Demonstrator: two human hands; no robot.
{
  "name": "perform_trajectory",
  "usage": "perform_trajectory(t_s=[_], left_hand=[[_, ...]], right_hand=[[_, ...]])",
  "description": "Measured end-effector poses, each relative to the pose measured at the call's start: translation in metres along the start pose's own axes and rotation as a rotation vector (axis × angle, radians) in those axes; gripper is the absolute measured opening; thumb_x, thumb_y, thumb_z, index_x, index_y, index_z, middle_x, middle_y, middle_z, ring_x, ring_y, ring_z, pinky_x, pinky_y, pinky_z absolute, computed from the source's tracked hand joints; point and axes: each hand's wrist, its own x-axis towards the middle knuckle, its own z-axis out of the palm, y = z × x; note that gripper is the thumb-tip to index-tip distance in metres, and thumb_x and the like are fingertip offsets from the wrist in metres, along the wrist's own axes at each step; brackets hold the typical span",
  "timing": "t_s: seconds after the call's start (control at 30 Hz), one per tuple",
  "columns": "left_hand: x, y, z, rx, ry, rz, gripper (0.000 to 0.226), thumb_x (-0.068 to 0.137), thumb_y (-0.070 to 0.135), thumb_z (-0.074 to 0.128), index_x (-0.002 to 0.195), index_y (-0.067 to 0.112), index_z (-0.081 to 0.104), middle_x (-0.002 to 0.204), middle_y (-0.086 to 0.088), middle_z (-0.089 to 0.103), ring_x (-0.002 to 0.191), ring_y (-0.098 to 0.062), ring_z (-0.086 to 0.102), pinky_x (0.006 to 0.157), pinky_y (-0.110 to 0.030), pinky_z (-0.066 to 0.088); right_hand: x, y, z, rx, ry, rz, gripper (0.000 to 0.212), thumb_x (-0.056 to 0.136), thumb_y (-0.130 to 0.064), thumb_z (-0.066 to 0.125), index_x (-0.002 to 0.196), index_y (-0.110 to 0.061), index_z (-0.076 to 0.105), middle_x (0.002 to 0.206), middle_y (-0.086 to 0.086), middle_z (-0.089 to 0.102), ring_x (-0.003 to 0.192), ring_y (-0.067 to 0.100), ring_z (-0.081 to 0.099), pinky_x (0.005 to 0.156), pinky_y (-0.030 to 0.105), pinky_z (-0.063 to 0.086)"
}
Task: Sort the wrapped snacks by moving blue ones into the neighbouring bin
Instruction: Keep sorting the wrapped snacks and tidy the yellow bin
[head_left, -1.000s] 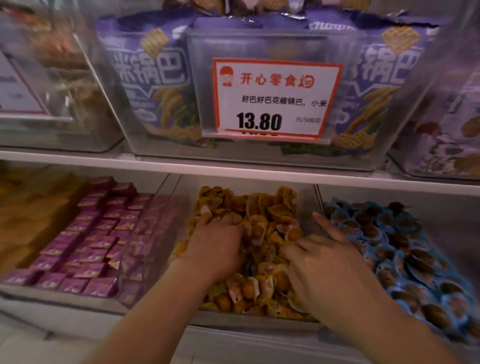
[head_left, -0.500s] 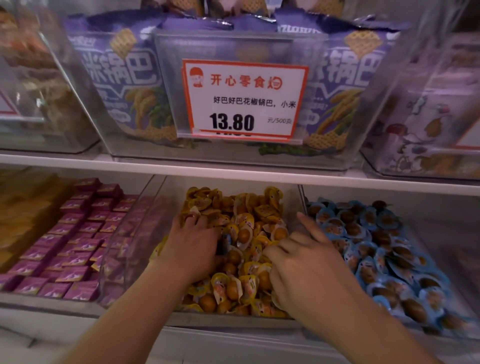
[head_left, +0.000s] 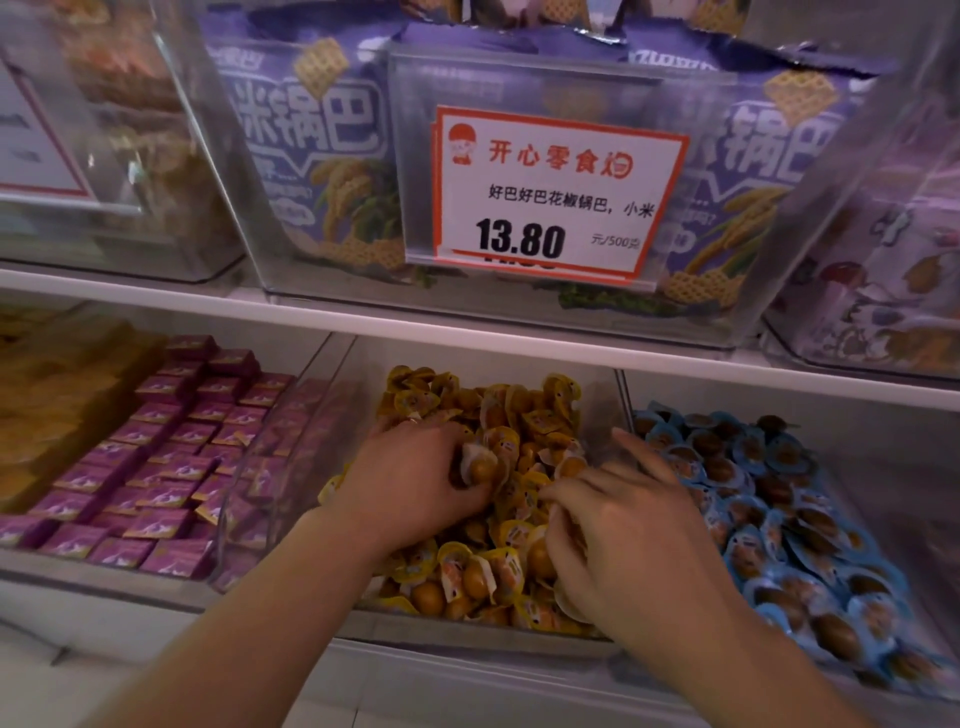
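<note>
Blue-wrapped snacks (head_left: 769, 499) heaped in the right-hand bin (head_left: 883, 467), beside the yellow-wrapped snacks (head_left: 519, 415) filling the middle bin (head_left: 467, 631).

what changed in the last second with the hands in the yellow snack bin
The left hand curled its fingers round some yellow snacks, which it now grips. The right hand stayed over the yellow pile, index finger toward the blue snacks. Both bins' contents look unchanged; no blue snack was taken.
</note>
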Motion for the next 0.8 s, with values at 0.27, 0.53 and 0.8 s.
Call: perform_trajectory(t_s=[0.27,0.53,0.8], left_hand=[[-0.016,-0.005,-0.025,-0.417,0.299,-0.232,0.036,0.084,0.061,0.059,0.065,0.032,0.05,0.062,0.014,0.056,0.062,-0.004,0.058,0.051,-0.02,0.034],[-0.038,-0.015,-0.028,-0.742,0.198,-0.268,0.034,0.081,0.055,0.069,0.096,0.024,0.066,0.084,0.009,0.069,0.079,-0.006,0.067,0.066,-0.026,0.05],[-0.034,-0.012,-0.031,-1.157,0.246,-0.31,0.008,0.096,0.026,0.061,0.09,0.021,0.058,0.073,0.002,0.06,0.061,-0.011,0.056,0.062,-0.026,0.042]], right_hand=[[0.018,-0.018,-0.006,0.183,-0.355,-0.099,0.036,0.093,-0.028,0.038,0.117,-0.029,0.064,0.108,-0.008,0.063,0.103,0.015,0.057,0.09,0.034,0.05],[0.045,-0.037,0.054,0.05,-0.717,0.03,0.056,0.092,-0.06,0.024,0.122,-0.028,0.059,0.131,0.004,0.06,0.126,0.027,0.049,0.103,0.041,0.033],[0.085,-0.029,0.056,-0.091,-0.958,0.177,0.063,0.077,-0.057,0.056,0.134,-0.029,0.056,0.135,0.004,0.059,0.117,0.026,0.058,0.097,0.036,0.048]])
